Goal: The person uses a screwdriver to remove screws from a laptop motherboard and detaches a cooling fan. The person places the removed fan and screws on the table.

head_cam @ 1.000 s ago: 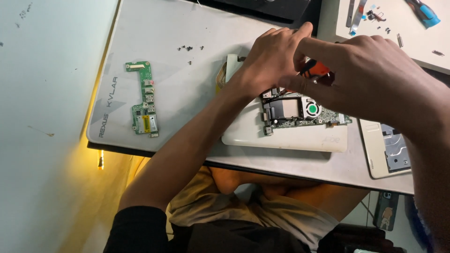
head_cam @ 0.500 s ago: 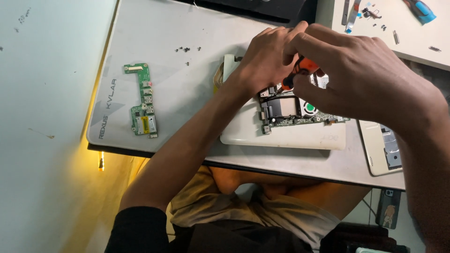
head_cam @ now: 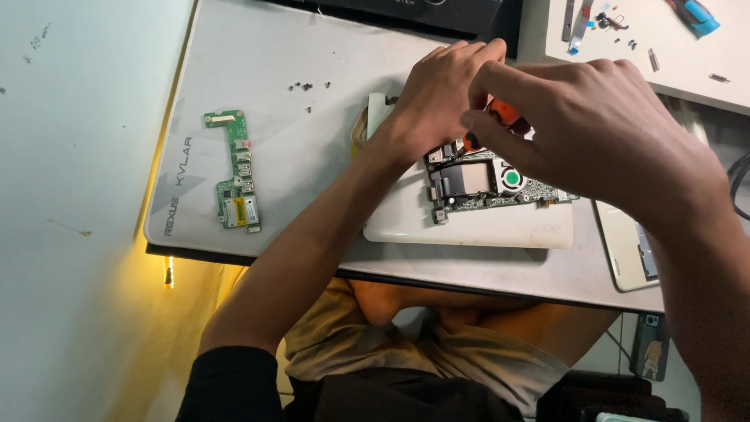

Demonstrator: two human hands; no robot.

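My left hand (head_cam: 437, 98) reaches in from the lower left, its fingers bunched over the top edge of a green motherboard (head_cam: 488, 187). The board lies in a white laptop shell (head_cam: 469, 230). My right hand (head_cam: 601, 137) comes from the right and wraps around an orange-handled screwdriver (head_cam: 504, 117), whose dark tip end points down at the board's upper left corner. Both hands touch around the handle. The left hand's thumb is hidden, so its grip is unclear. A round green-centred fan (head_cam: 512, 179) sits on the board.
A narrow green circuit board (head_cam: 238, 176) lies on the grey lid (head_cam: 258, 62) to the left, with several loose screws (head_cam: 308, 84) beyond it. A blue-handled tool (head_cam: 695, 16) and small parts lie at the far right. A white panel (head_cam: 625, 250) sits at the right edge.
Both hands stay over the board with the screwdriver between them. My right hand has closed in slightly over the handle, hiding more of it.
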